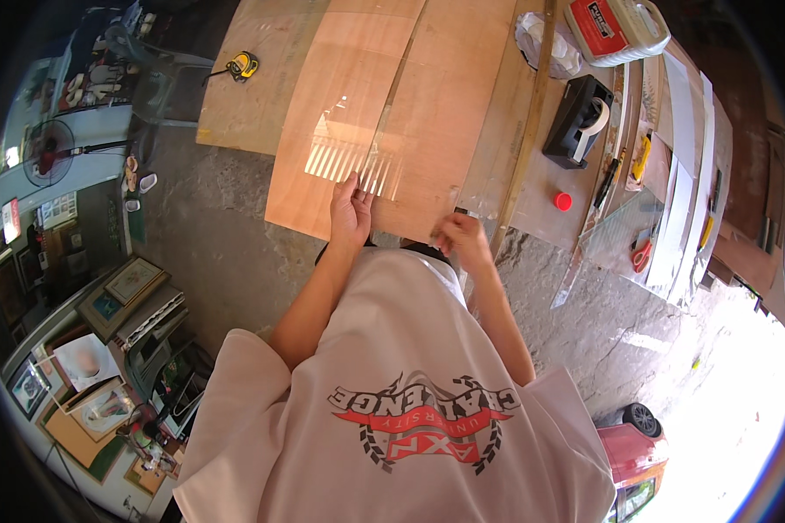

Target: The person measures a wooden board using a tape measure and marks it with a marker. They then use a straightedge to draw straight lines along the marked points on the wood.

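Note:
My left hand is over the near edge of a glossy reddish-brown wooden panel, thumb pointing away from me and fingers curled together. Whatever those fingers hold, if anything, is hidden. Bright striped reflections lie on the shiny surface just beyond them. At the panel's near right corner is my right hand, its fingers bent in and slightly blurred. A small dark thing shows by its fingertips; I cannot tell its kind or whether it is gripped. A lengthwise seam or edge runs across the panel between my hands.
To the right lie a black tape dispenser, a red cap, orange-handled scissors, a yellow cutter and long strips. A white jug stands far right. A tape measure is at far left.

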`<state>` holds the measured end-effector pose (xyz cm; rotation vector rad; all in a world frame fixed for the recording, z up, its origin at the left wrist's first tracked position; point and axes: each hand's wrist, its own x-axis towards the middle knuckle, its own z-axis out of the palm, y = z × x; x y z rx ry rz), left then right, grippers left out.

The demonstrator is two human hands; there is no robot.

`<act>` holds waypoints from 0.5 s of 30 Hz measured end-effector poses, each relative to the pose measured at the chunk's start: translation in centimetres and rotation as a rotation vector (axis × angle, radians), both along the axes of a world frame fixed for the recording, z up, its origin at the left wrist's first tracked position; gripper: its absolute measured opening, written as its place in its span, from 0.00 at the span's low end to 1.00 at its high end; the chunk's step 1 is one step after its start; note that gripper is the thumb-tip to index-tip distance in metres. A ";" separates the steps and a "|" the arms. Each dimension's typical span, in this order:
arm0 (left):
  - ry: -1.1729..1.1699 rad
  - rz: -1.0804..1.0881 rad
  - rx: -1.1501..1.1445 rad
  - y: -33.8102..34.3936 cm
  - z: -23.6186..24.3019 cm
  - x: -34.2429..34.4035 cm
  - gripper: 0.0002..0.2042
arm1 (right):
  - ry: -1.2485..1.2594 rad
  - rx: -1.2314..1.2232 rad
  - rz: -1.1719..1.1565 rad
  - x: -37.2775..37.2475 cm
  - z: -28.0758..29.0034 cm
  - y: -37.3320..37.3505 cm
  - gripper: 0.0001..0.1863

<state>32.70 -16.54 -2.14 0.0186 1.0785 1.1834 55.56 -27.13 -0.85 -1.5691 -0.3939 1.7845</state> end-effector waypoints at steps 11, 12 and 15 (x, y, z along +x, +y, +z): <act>0.044 -0.084 0.154 1.6 2.1 -0.7 0.23 | -0.132 0.254 -0.458 8.4 4.9 -2.0 0.07; 0.047 -0.092 0.176 1.6 2.3 -1.0 0.23 | -0.179 0.286 -0.486 8.7 5.1 -2.0 0.10; 0.051 -0.119 0.238 1.5 3.6 -2.7 0.22 | -0.296 0.341 -0.518 9.1 5.4 -2.6 0.12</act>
